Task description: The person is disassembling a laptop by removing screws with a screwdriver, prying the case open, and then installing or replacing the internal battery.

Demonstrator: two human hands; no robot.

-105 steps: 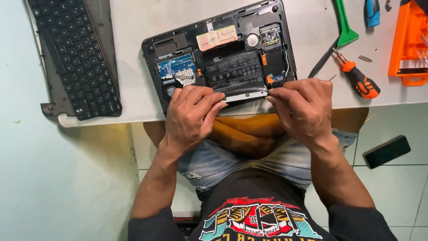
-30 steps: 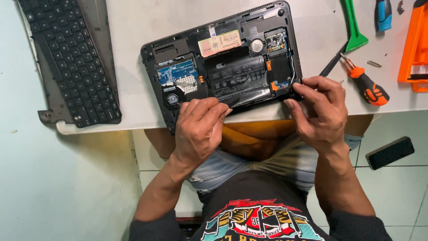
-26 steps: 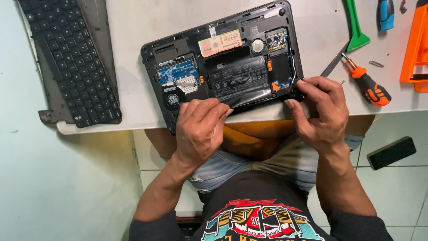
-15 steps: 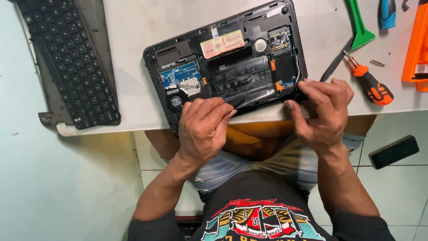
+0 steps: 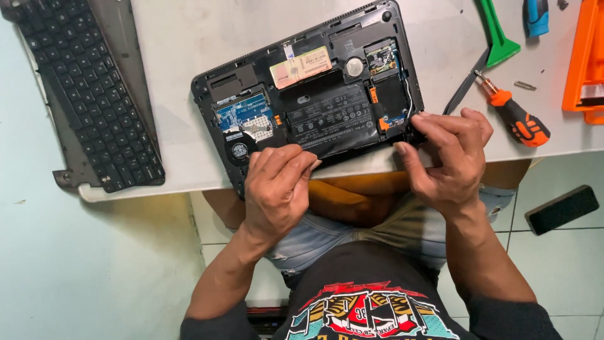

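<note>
Hands sit at the near edge of the open laptop base point(image 5: 314, 101), which lies on the white table point(image 5: 182, 63) with its long side running left to right. The left hand point(image 5: 274, 189) presses flat on the near left part by the round fan. The right hand point(image 5: 450, 157) pinches the near right corner, right beside the orange screwdriver point(image 5: 516, 119).
</note>
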